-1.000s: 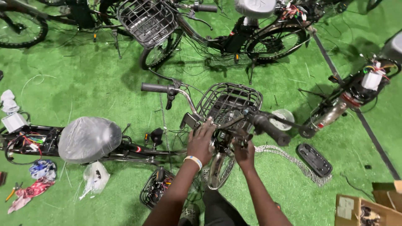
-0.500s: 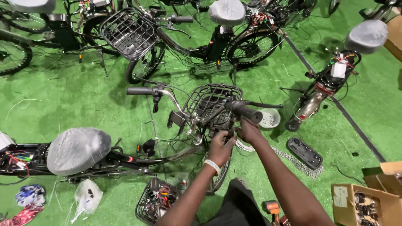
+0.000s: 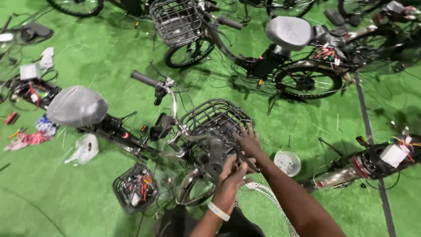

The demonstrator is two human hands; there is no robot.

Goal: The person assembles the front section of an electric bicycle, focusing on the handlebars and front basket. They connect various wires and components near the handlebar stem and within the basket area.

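Note:
A dark bicycle stands on green turf in the head view, with a black wire basket (image 3: 215, 116) on its front and a curved handlebar (image 3: 172, 98). My left hand (image 3: 231, 175), with a pale wristband, is closed against the black right handlebar grip (image 3: 215, 156) just below the basket. My right hand (image 3: 249, 140) rests on the basket's near right rim with its fingers spread. A thin lever (image 3: 247, 163) lies between the two hands. The far grip (image 3: 144, 79) points up and left, untouched.
A grey-wrapped saddle (image 3: 76, 105) sits to the left. A small wire basket of cables (image 3: 133, 186) and a white bowl of small parts (image 3: 287, 163) lie on the turf. More bicycles (image 3: 287, 33) stand behind; another (image 3: 372, 162) lies to the right. Loose parts lie at the far left (image 3: 30, 92).
My view has swung right and closer. The handlebar has turned, bringing the right grip toward me. My left hand moved onto that grip and my right hand onto the basket rim.

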